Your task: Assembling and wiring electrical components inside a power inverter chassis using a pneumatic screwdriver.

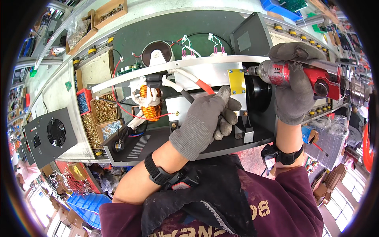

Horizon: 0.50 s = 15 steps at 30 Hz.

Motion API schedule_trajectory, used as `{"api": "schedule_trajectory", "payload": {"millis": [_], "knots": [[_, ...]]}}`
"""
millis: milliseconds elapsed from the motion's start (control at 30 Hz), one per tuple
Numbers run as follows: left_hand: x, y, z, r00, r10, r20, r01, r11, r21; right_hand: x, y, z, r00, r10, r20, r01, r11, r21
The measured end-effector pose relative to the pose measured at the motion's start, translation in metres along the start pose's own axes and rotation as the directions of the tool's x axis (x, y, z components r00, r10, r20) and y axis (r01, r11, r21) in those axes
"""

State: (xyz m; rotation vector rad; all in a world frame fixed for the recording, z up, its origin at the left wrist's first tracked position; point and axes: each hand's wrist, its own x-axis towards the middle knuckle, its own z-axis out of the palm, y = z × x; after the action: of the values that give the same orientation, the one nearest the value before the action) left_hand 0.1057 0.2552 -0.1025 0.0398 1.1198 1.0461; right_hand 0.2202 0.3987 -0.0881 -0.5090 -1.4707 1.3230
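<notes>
My left hand (209, 120), in a grey glove, is over the open metal chassis (158, 148) with its fingers curled. The red sleeve (205, 87) on a white cable runs up to its fingertips, and a black-sleeved cable (185, 96) passes by the knuckles. What the fingers pinch, if anything, is hidden. My gloved right hand (294, 96) grips a red power screwdriver (280, 74), its body lying sideways. The tool's nose points left, close to a yellow plate (237, 81) screwed to a silver block. A copper-wound coil (151, 104) sits left of my left hand.
Behind the chassis rail, a round black-rimmed transformer (158, 54) and wired boards lie on a green mat (197, 27). Bins of brass screws (106, 107) stand at the left, beside a black panel with a fan (56, 132). A roller conveyor (292, 32) runs behind.
</notes>
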Motion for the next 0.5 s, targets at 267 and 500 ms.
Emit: {"api": "schedule_trajectory", "payload": {"millis": [267,500], "knots": [[0.002,0.0,0.0,0.999,-0.045,0.001,0.045,0.998,-0.042,0.01,0.0,0.014,0.998,0.066,-0.019,-0.067,0.997,-0.05],[0.0,-0.005,-0.01,0.996,0.014,0.087,-0.009,0.998,-0.058,0.009,0.005,0.015,0.994,0.047,0.102,-0.045,0.999,-0.028]]}}
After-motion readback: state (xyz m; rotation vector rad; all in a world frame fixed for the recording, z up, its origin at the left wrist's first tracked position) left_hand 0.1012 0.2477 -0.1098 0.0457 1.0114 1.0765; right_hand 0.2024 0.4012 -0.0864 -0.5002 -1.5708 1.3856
